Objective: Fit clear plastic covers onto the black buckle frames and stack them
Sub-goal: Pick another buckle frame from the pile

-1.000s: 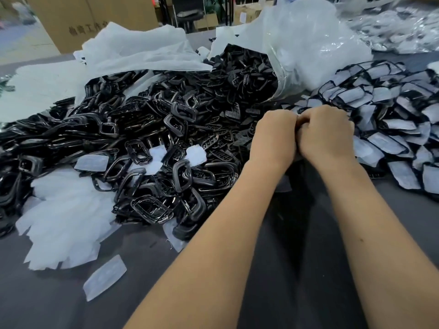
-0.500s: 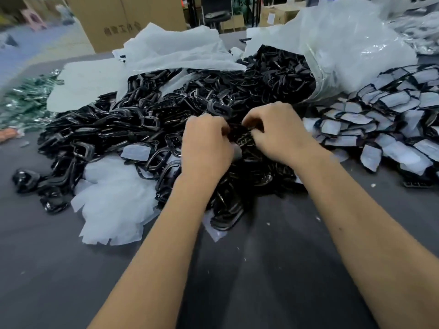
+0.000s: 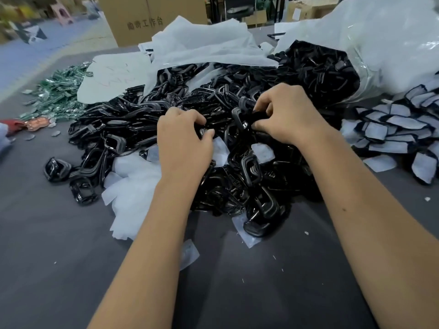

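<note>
I see a dark grey table (image 3: 261, 293) carrying a big heap of black buckle frames (image 3: 147, 119), white plastic sheets (image 3: 135, 186), covered buckles (image 3: 389, 131) stacked at right, green packets (image 3: 59, 96) far left, and a cardboard box (image 3: 147, 17) behind.

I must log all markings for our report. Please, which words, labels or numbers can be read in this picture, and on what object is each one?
"工作台", after two blurred characters: printed on the brown cardboard box behind the pile.
Small white mark on the black buckle frame in the right hand: too small to read.
White label on a far carton: blurred.
</note>
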`<state>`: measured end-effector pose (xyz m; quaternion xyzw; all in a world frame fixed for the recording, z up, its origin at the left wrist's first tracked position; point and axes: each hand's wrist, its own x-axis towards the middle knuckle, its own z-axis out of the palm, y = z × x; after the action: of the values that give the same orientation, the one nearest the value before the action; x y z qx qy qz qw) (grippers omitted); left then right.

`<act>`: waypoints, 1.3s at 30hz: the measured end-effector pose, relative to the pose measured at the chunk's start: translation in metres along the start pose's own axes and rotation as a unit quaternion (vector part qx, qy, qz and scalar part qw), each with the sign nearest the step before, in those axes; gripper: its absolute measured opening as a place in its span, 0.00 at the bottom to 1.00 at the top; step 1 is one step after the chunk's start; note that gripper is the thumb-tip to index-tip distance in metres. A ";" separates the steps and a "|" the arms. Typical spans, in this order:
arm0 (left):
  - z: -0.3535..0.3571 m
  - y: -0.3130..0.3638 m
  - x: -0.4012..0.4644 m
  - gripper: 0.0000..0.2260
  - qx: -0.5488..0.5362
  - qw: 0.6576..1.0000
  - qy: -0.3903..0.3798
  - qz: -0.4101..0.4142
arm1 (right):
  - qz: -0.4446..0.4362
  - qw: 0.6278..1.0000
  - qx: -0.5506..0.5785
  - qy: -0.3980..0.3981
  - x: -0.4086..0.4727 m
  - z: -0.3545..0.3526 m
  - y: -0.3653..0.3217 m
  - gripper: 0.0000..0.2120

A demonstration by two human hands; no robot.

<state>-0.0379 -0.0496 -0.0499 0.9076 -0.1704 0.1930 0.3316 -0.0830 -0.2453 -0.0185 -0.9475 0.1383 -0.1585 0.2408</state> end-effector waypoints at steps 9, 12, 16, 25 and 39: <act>-0.001 -0.006 0.011 0.10 -0.006 0.996 -0.066 -0.055 | -0.042 0.995 0.038 0.085 0.005 0.006 -0.001 0.14; -0.003 -0.008 0.013 0.09 -0.059 0.995 -0.055 -0.061 | -0.029 0.992 0.084 0.091 0.005 0.012 -0.005 0.21; -0.005 -0.006 0.016 0.07 -0.114 0.992 -0.006 -0.060 | -0.010 0.992 0.114 0.059 0.002 0.016 -0.008 0.25; -0.006 0.001 0.015 0.10 -0.501 0.820 -0.101 -0.257 | -0.007 0.904 0.424 0.048 -0.023 0.048 -0.016 0.10; -0.005 -0.004 0.011 0.24 -0.569 0.769 -0.186 -0.223 | -0.028 0.831 0.547 0.095 -0.042 0.065 -0.021 0.05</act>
<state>-0.0279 -0.0449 -0.0435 0.5833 -0.1003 -0.1917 0.7829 -0.0932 -0.1863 -0.0721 -0.6447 0.0249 -0.3042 0.7009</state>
